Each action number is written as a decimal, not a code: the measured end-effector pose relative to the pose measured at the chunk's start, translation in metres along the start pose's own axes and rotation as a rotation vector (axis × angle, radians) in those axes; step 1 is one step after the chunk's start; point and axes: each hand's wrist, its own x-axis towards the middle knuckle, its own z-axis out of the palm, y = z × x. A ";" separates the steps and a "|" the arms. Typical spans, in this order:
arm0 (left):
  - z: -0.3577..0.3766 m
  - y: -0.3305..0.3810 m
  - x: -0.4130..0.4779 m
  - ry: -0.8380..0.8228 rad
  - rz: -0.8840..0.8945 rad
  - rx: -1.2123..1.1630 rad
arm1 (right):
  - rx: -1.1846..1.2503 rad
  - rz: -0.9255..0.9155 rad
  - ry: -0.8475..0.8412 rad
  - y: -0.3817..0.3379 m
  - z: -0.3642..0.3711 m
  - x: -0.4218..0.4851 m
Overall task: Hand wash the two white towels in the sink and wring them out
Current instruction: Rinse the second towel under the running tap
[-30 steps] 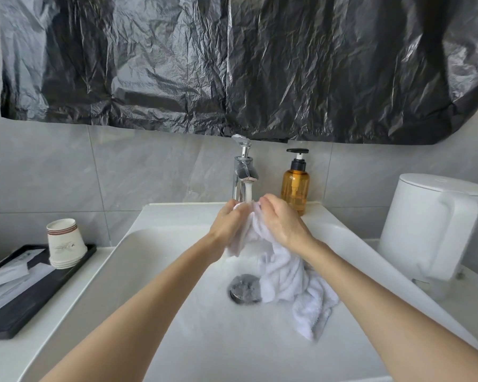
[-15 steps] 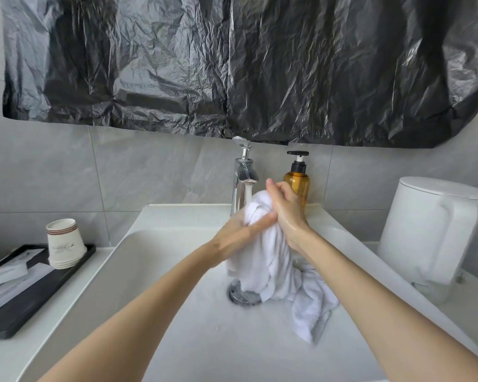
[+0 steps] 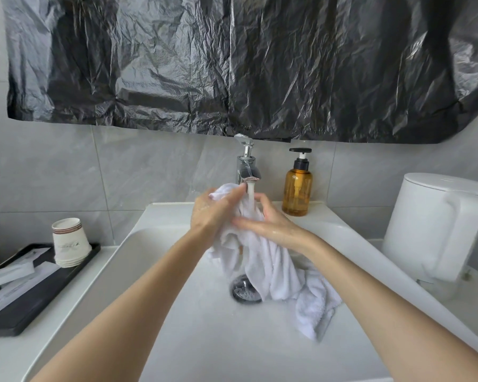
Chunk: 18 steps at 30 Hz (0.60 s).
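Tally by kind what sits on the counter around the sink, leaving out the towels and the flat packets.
Amber pump bottle: 1
White kettle: 1
Stack of paper cups: 1
Black tray: 1
Total: 4

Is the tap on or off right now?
On: a white stream falls from the tap onto the towel.

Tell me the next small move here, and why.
Likely rub the gripped bunch between both hands: the left hand and right hand hold the towel under the tap, whose water runs onto it, while its tail trails past the drain.
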 end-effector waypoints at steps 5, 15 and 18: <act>-0.021 0.003 0.008 -0.144 0.091 0.325 | -0.035 0.017 -0.020 -0.003 -0.033 0.000; -0.013 -0.010 0.006 -0.385 0.366 0.780 | 0.561 0.168 0.135 -0.002 -0.038 0.010; -0.017 -0.011 0.013 -0.384 0.346 0.700 | 0.419 0.129 0.190 0.000 -0.041 0.006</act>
